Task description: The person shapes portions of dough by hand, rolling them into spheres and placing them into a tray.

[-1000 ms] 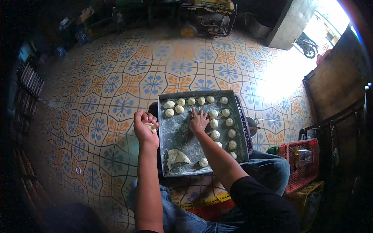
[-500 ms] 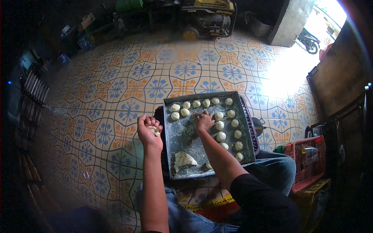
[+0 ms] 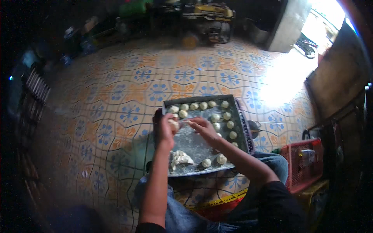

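At centre frame, the left hand [image 3: 166,131] is cupping dough [image 3: 173,125]; the right hand [image 3: 204,128] is bunching its fingertips beside it, any pinch unclear. Balls [image 3: 203,105] are lining the tray [image 3: 194,143], top and right.

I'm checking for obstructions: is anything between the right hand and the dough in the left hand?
Nothing visible: the right hand is close beside the dough in the left hand, over the tray. Blur hides whether they touch.
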`<state>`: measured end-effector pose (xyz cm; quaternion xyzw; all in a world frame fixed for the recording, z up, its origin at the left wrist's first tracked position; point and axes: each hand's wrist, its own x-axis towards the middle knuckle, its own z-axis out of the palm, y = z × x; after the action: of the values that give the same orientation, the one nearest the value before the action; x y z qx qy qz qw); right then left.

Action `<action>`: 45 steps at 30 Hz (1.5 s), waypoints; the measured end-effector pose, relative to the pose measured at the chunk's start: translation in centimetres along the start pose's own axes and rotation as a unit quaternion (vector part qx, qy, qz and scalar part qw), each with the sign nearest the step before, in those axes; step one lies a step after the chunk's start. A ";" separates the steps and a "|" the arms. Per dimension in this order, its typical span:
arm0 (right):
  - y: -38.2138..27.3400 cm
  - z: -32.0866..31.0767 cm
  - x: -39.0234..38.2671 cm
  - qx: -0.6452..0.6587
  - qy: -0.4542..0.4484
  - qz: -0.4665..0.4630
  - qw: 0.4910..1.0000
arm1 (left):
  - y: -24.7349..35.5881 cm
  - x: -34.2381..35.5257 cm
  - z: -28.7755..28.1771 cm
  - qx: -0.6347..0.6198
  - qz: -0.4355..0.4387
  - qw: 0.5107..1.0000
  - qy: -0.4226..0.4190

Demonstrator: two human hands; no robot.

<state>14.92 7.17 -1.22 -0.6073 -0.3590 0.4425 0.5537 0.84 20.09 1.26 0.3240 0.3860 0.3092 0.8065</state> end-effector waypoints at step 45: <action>0.9 0.5 -7.1 0.442 -0.017 0.088 0.892 | -8.4 -5.0 8.1 0.572 0.444 0.683 -0.099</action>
<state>11.90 0.68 -1.12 -0.3213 -0.0806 0.6130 0.7172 7.03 9.03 0.91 0.8843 0.2167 0.3167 0.2659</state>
